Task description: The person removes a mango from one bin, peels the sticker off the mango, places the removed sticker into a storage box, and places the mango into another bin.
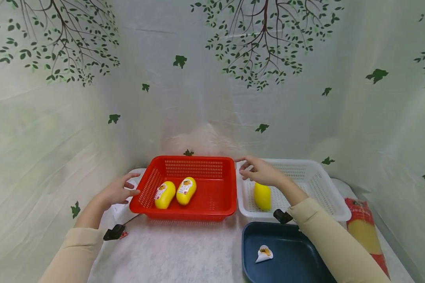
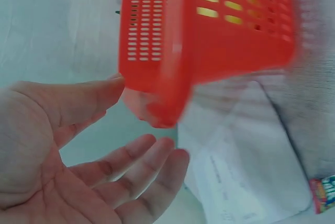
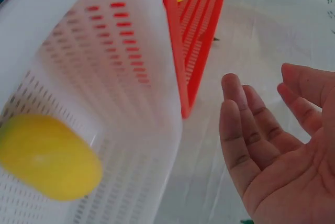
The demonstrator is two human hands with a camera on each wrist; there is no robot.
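Note:
Two yellow mangoes, a left one [image 1: 165, 195] and a right one [image 1: 186, 191], lie in the red basket [image 1: 212, 192], each with a white picture label. My left hand [image 1: 117, 191] is at the basket's left rim, fingers spread and loosely bent; in the left wrist view its fingertips are right by the red corner. Over the back left of the white basket [image 1: 304, 173] hovers my right hand [image 1: 262, 171], fingers relaxed and nothing in them. Below it, a plain yellow mango [image 3: 49, 156] rests inside the white basket, partly covered by the hand in the head view.
In front of the white basket stands a dark blue tray [image 1: 247, 251] with a curled label [image 1: 264, 254] in it. A red and yellow packet [image 1: 364, 228] lies at the right. Beside the red basket is a flat white object [image 2: 246, 156], near a small colourful wrapper [image 2: 323, 193].

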